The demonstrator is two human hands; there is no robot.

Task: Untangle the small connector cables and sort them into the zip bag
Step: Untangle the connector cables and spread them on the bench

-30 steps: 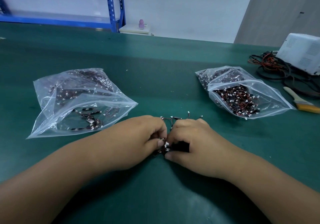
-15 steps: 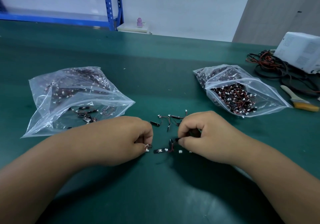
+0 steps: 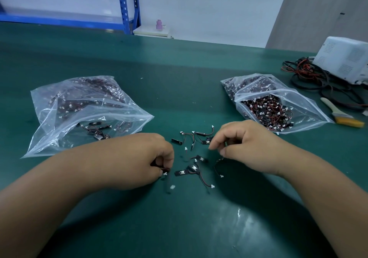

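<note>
The left hand (image 3: pixel 139 161) pinches a cable (image 3: pixel 166 171) between thumb and fingertips. The right hand (image 3: pixel 247 148), fingers curled, seems to pinch a second cable (image 3: pixel 216 166) dangling below it. Loose cables (image 3: pixel 194 168) lie between them on the table (image 3: pixel 179 218). The left bag (image 3: pixel 83 106) and right bag (image 3: pixel 298 106), both open, hold more.
</note>
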